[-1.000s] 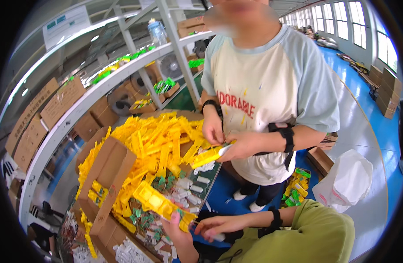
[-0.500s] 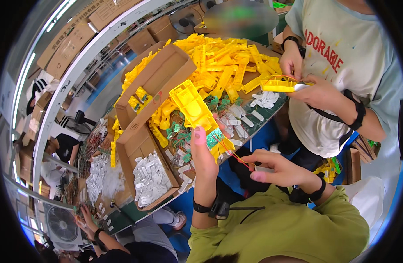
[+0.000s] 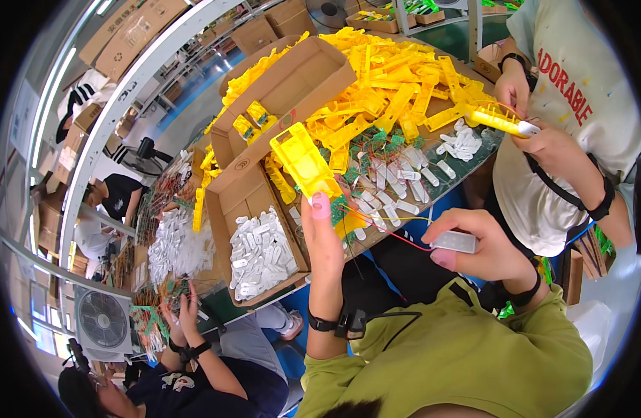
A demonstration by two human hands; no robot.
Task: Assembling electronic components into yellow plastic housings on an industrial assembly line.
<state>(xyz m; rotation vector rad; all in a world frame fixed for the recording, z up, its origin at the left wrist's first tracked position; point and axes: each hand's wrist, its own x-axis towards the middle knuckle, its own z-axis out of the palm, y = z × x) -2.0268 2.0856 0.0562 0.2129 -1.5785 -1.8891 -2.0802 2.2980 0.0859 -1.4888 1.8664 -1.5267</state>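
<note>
My left hand (image 3: 323,233) grips a yellow plastic housing (image 3: 303,161), its thumb pressed on the near part. The housing tilts up to the left, with its hollow side showing. By the thumb, a small green circuit board (image 3: 339,211) shows at the housing's lower end. Red and yellow wires (image 3: 397,235) run from there to my right hand (image 3: 484,240). Between my right thumb and fingers is a small pale rectangular block (image 3: 455,242), held apart from the housing. The wires reach its left end. Part of the board is hidden behind my left hand.
Yellow housings (image 3: 383,76) are heaped across the table. Cardboard boxes hold white pieces (image 3: 261,254) and two yellow assemblies (image 3: 255,122). Loose boards and white pieces (image 3: 390,174) lie beyond my hands. A co-worker's hand (image 3: 543,143) holds a yellow housing at right; another person works at lower left.
My right hand has moved right, away from the housing, and the wires now stretch farther. The pale block shows more fully. The head view has shifted, and the lower-left co-worker's hands are raised together.
</note>
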